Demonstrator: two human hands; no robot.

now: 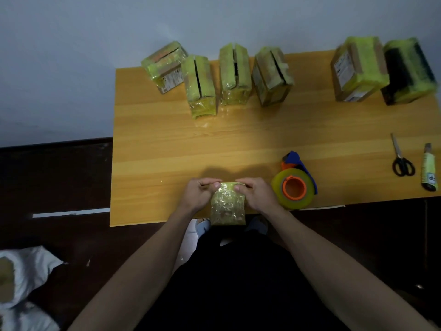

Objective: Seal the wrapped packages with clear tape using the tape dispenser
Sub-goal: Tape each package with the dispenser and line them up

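At the near edge of the table (152,151), the fingers (210,181) of the left hand (196,193) curl over the top left corner of a small wrapped package (228,206), with the thumb pressed onto its shiny front. The right hand (257,193) mirrors this on the top right corner, its fingers curled over the upper edge and its thumb on the wrapping. Both hands thus grip the package between them. The package is covered in crinkled yellowish clear film and stands at the table's front edge, its lower end reaching just past that edge toward the person's body.

Just beside the right hand lies the tape dispenser (294,185), a thick roll of yellowish clear tape on an orange core with a blue and orange handle part behind it. Neither hand touches it.

Farther right, near the table's right edge, a pair of scissors (402,161) with black handles lies beside a utility knife (429,172); the two are apart.

Along the far side of the table stand six larger wrapped boxes: a group of four (235,75) to the left, standing close together, and two more (381,70) at the far right, touching each other.

On the dark floor (55,177) to the lower left lies a crumpled white bag (26,278).
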